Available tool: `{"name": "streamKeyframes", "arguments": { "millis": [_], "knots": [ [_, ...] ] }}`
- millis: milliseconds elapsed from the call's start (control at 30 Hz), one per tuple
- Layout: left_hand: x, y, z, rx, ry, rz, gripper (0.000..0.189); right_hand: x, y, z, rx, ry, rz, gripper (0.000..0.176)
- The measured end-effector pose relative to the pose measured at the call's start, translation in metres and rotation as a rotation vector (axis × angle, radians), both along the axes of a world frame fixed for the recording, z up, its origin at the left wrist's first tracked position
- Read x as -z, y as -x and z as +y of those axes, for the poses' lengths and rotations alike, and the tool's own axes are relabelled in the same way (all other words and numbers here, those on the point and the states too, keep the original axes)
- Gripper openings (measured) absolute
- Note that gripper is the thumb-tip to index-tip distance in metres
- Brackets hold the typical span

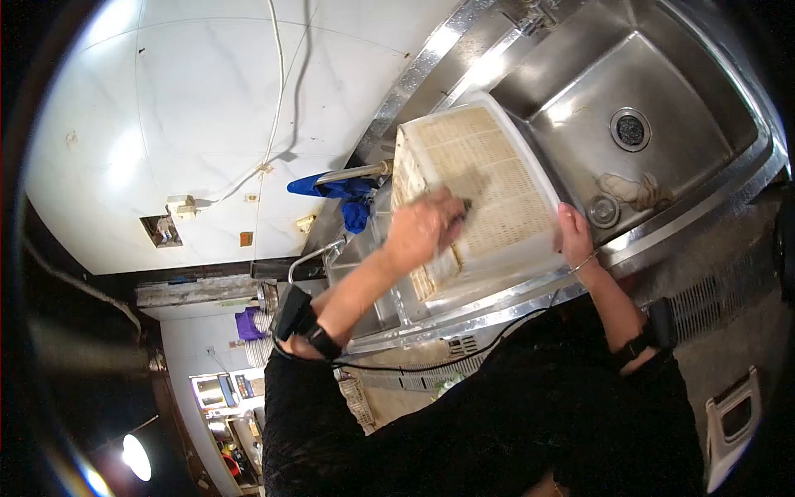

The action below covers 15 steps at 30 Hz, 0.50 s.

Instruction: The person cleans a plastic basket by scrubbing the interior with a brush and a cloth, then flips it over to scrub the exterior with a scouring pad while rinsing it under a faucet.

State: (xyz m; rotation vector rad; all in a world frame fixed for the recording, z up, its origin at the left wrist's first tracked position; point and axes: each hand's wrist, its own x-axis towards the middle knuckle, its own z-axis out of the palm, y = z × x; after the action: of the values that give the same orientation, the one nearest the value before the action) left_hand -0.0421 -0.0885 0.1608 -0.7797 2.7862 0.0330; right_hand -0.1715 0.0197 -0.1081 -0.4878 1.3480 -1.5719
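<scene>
A large white plastic basket (517, 178), rectangular, perforated and stained yellowish-brown, rests tilted over the sink's divider and front edge. My right hand (575, 238) grips its rim on the right side. Over the basket's perforated panel, my left hand (426, 228) is closed and smeared by motion. A small dark thing shows at its fingertips, too blurred to name. The steel sink basin (675, 91) lies to the right of the basket, with a drain (631, 130) in its floor.
In the basin lie a wet beige cloth (628, 190) and a round metal strainer (604, 212). Blue cloth or plastic (331, 186) hangs left of the basket near a curved tap (306, 257). A white stool (734, 427) stands at lower right. A cable (431, 367) joins my wrist straps.
</scene>
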Motion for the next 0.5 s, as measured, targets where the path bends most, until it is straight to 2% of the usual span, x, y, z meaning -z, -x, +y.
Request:
{"name": "streamKeyframes", "arguments": {
  "millis": [100, 133, 200, 300, 400, 500],
  "knots": [
    [0.001, -0.006, 0.013, -0.045, 0.006, -0.034, 0.015, 0.012, -0.003, -0.002, -0.012, 0.019, -0.004, 0.043],
    [0.005, -0.009, 0.001, -0.064, 0.087, -0.019, 0.015, 0.015, -0.003, -0.002, -0.019, 0.018, 0.000, 0.043],
    [0.016, -0.011, -0.053, -0.106, 0.245, 0.044, 0.014, 0.019, -0.001, -0.003, -0.084, 0.056, -0.090, 0.045],
    [0.019, -0.011, -0.117, -0.198, 0.374, 0.109, 0.014, 0.007, 0.003, 0.000, -0.053, -0.012, -0.009, 0.047],
    [0.026, -0.028, -0.098, -0.197, 0.316, 0.221, 0.014, 0.022, -0.002, -0.004, -0.030, -0.020, -0.002, 0.048],
    [0.010, -0.032, -0.012, -0.222, 0.081, 0.242, 0.015, 0.024, -0.004, -0.005, -0.021, -0.039, -0.025, 0.050]
  ]
}}
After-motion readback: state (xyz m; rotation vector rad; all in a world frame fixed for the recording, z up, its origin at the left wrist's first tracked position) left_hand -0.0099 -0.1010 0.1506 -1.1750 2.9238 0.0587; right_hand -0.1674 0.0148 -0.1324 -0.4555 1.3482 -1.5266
